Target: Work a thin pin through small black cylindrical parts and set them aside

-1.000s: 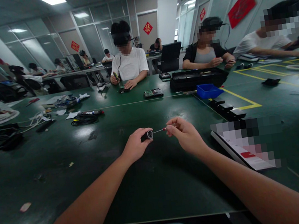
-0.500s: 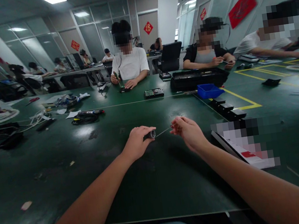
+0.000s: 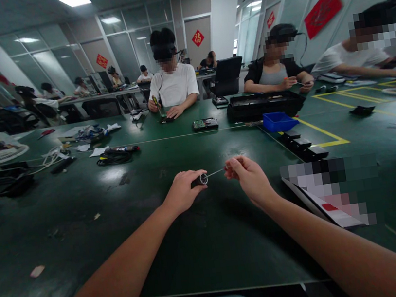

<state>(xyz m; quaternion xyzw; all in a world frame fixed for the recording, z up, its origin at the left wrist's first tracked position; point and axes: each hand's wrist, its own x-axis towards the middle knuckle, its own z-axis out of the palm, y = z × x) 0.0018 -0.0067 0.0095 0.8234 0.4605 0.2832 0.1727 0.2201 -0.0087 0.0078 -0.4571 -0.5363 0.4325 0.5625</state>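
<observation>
My left hand (image 3: 182,192) is closed around a short dark cylinder (image 3: 204,179), possibly a flashlight, its open round end with a pale rim turned to the right. Between the fingertips of my right hand (image 3: 247,173) is a thin metal rod (image 3: 215,172), with a small reddish part at the fingers; its exact kind is too small to make out. The rod slants left and its far tip reaches the cylinder's rim; whether it goes inside I cannot tell. Both hands are above the green table (image 3: 212,249).
A printed white box or booklet (image 3: 311,196) lies right of my right forearm. Beyond are black blocks (image 3: 303,146), a blue bin (image 3: 278,121), a long black tray (image 3: 265,105), a circuit-board device (image 3: 205,124) and coiled cable (image 3: 114,155). Co-workers sit across the table.
The rod has swung to a flatter angle, its tip now higher at the cylinder's rim. The cylinder's open end faces me slightly more. Both hands have hardly moved.
</observation>
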